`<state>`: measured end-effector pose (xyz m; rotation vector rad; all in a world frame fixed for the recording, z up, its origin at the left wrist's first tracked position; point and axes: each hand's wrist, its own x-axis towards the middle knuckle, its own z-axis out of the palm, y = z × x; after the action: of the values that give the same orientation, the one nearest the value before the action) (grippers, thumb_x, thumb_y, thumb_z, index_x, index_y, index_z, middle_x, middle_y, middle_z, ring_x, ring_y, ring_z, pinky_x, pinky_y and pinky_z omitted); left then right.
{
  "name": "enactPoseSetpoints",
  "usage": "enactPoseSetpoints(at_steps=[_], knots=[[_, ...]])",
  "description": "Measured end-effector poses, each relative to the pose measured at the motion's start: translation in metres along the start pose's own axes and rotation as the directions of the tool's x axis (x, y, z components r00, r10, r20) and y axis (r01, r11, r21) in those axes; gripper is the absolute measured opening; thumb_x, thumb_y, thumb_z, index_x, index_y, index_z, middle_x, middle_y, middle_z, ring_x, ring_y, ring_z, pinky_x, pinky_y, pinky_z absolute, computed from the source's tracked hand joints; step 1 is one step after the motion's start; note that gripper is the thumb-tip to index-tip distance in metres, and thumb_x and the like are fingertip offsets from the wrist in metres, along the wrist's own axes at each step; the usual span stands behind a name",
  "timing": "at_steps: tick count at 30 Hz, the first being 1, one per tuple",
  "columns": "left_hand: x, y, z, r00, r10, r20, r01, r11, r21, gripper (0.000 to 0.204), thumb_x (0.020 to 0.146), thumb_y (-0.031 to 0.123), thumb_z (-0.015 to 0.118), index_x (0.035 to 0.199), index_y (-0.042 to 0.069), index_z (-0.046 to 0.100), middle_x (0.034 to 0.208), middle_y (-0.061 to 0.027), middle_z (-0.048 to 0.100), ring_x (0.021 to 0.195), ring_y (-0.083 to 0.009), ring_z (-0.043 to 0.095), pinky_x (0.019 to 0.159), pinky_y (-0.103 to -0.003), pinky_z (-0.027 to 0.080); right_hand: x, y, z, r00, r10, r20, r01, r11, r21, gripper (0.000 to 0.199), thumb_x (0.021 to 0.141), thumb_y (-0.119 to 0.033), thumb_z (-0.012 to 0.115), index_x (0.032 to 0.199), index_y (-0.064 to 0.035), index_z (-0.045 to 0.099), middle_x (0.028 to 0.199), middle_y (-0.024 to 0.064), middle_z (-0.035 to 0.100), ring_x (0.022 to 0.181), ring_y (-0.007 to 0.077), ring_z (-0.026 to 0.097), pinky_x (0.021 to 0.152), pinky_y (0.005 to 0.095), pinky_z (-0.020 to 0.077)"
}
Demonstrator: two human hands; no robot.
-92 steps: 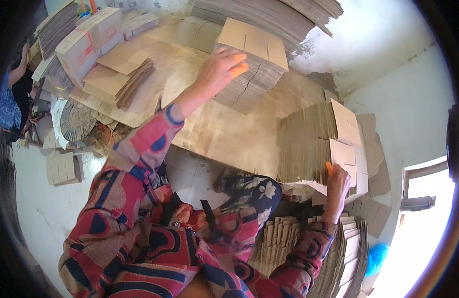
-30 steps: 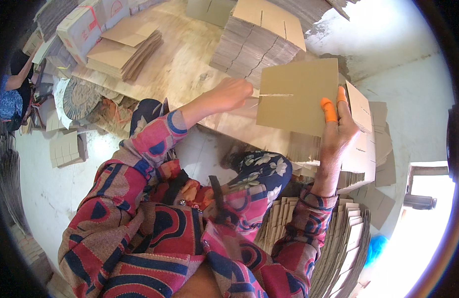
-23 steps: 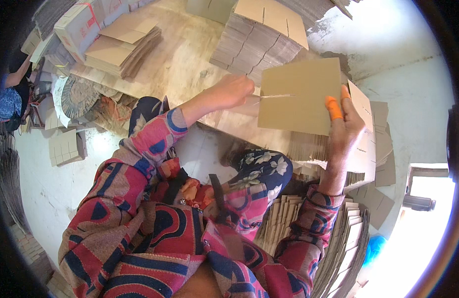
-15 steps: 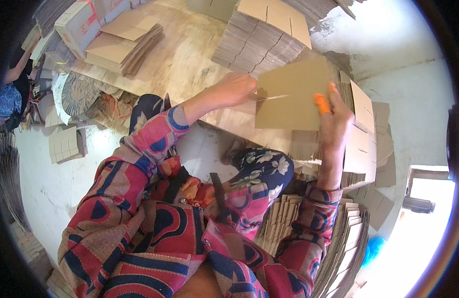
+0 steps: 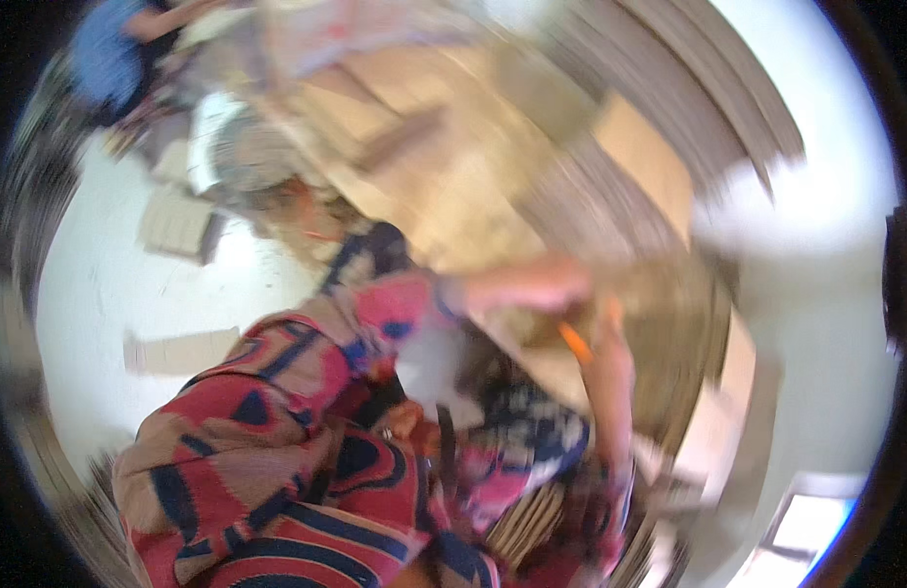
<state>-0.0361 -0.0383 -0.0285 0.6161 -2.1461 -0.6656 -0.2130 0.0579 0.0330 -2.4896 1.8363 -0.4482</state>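
1. Since half a second ago the whole view has been swung hard and smeared by head motion; the flat brown cardboard sheet (image 5: 571,338), earlier held up square in front, is now seen lower and edge-blurred between the two hands.
2. Left hand (image 5: 532,291) is stretched across the sheet's upper edge, likely so that it is steadied; whether its fingers are curled or spread cannot be told through the blur.
3. Right hand (image 5: 605,328) is raised under the sheet's right side, with an orange finger cover (image 5: 574,343) pressed against the card, apparently for grip; the remaining fingers cannot be made out.
4. A tan cardboard-covered work surface (image 5: 444,196) is spread beyond the hands, with tall stacks of flat cardboard (image 5: 669,98) ranged behind.
5. A pale white floor (image 5: 110,294) is seen on the left, and a person in blue (image 5: 105,54) at the top corner.
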Motion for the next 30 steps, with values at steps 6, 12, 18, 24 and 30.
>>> enactPoseSetpoints(at_steps=[6, 12, 18, 24, 30], knots=[[-0.003, 0.000, 0.030, 0.986, 0.102, 0.132, -0.123, 0.979, 0.164, 0.016, 0.075, 0.012, 0.060, 0.080, 0.002, 0.049, 0.083, -0.0153, 0.052, 0.078, -0.0332, 0.052, 0.066, -0.043, 0.042, -0.083, 0.070, -0.079, 0.775, 0.380, -0.505, -0.632, 0.481, -0.608, 0.058, 0.087, -0.032, 0.066, 0.133, -0.0015, 0.048, 0.128, 0.0184, 0.055, 0.109, 0.0311, 0.058, 0.086, 0.0400, 0.0496], [-0.001, -0.004, 0.024, 0.990, 0.079, 0.120, -0.104, 0.971, 0.218, 0.017, 0.071, 0.010, 0.061, 0.083, 0.001, 0.052, 0.088, -0.0155, 0.054, 0.085, -0.0344, 0.054, 0.071, -0.045, 0.044, -0.145, 0.205, -0.078, 0.861, 0.429, -0.274, -0.482, 0.512, -0.711, 0.054, 0.085, -0.059, 0.051, 0.117, -0.0174, 0.059, 0.103, 0.0198, 0.059, 0.094, 0.0343, 0.056, 0.069, 0.0482, 0.0474], [0.015, 0.011, 0.027, 0.987, 0.001, 0.163, -0.044, 0.963, 0.264, 0.017, 0.068, 0.011, 0.066, 0.074, 0.001, 0.054, 0.079, -0.0161, 0.054, 0.079, -0.0355, 0.054, 0.066, -0.044, 0.044, -0.145, 0.240, -0.067, 0.907, 0.338, -0.251, -0.419, 0.770, -0.481, 0.047, 0.082, -0.052, 0.064, 0.075, -0.0057, 0.067, 0.065, 0.0154, 0.061, 0.055, 0.0321, 0.055, 0.049, 0.0473, 0.0415], [-0.008, 0.012, 0.025, 0.995, 0.100, 0.018, -0.102, 0.985, 0.137, 0.024, 0.065, 0.019, 0.074, 0.066, 0.001, 0.057, 0.071, -0.0166, 0.057, 0.075, -0.0365, 0.056, 0.062, -0.046, 0.043, -0.120, 0.174, -0.124, 0.861, 0.460, -0.218, -0.493, 0.861, -0.127, 0.057, 0.080, -0.055, 0.063, 0.096, -0.0009, 0.070, 0.080, 0.0249, 0.066, 0.068, 0.0366, 0.063, 0.060, 0.0457, 0.0495], [-0.036, 0.025, -0.021, 0.997, 0.001, 0.079, -0.020, 0.972, 0.235, 0.036, 0.065, 0.032, 0.075, 0.080, 0.002, 0.060, 0.077, -0.0155, 0.062, 0.082, -0.0351, 0.059, 0.064, -0.046, 0.042, -0.118, 0.149, -0.143, 0.806, 0.093, -0.585, -0.374, 0.847, -0.379, 0.059, 0.085, -0.043, 0.063, 0.127, -0.0020, 0.054, 0.110, 0.0249, 0.060, 0.091, 0.0349, 0.061, 0.075, 0.0435, 0.0501]])
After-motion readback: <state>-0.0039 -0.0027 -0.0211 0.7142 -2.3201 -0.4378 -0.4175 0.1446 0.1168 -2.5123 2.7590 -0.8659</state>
